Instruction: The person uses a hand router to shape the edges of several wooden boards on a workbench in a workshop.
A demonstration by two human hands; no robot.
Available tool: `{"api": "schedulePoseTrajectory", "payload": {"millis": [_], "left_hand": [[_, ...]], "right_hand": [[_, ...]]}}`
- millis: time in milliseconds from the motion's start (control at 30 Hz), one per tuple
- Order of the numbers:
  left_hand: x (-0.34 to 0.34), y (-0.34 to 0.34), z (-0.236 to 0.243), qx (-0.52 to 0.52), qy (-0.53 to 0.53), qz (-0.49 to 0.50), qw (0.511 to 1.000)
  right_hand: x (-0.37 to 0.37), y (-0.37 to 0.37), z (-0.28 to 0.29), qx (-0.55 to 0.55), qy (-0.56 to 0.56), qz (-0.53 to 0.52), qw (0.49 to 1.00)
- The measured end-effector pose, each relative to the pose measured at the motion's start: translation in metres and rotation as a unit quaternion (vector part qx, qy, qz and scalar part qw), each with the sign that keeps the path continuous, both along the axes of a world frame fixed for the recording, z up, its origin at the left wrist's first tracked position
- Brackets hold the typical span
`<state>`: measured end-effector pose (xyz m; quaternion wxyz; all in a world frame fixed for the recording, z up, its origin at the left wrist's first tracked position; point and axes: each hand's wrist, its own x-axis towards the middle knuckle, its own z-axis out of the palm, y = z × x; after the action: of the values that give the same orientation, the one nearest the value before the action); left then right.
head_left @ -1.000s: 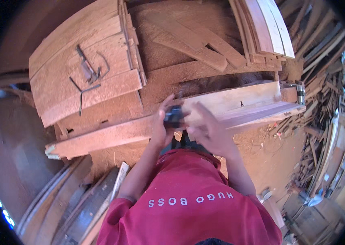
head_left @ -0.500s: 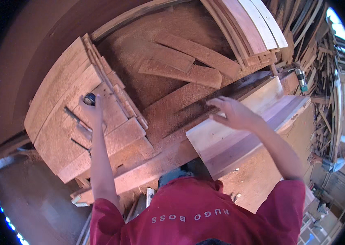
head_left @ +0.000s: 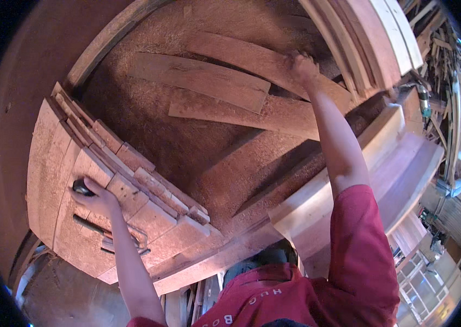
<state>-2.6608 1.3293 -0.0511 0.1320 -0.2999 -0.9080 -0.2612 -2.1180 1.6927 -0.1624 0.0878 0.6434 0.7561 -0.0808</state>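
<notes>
Evidently, our left hand (head_left: pixel 98 201) grasps a black object (head_left: pixel 82 187) at its far-left edge; we cannot tell whether our right hand (head_left: pixel 304 69) grips.

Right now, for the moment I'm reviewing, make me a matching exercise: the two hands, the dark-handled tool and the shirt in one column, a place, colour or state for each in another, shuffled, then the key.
Things
1. Left hand
2. Right hand
3. Dark-handled tool
4. Shirt

Places, colours, states
A. lying on the stacked boards, beside the left forearm
B. red
C. closed around a black round object
D. over a long plank in the sawdust

Right pairs: 1-C, 2-D, 3-A, 4-B
</notes>
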Motion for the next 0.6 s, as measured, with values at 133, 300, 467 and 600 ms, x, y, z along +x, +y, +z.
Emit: {"api": "schedulePoseTrajectory", "payload": {"millis": [133,300,467,600], "left_hand": [[-0.008,-0.005,0.001,-0.038,0.037,0.010,0.999],[-0.002,-0.001,0.000,-0.068,0.036,0.031,0.997],[-0.019,-0.018,-0.018,-0.023,-0.021,0.060,0.998],[-0.016,-0.012,-0.010,-0.092,0.015,0.043,0.995]], "right_hand": [[-0.019,0.059,-0.050,-0.099,-0.076,-0.048,0.991],[0.030,0.115,-0.101,-0.168,-0.035,-0.055,0.984],[0.058,0.159,-0.133,-0.201,-0.086,-0.032,0.975],[0.077,0.183,-0.168,-0.218,-0.117,-0.014,0.969]]}}
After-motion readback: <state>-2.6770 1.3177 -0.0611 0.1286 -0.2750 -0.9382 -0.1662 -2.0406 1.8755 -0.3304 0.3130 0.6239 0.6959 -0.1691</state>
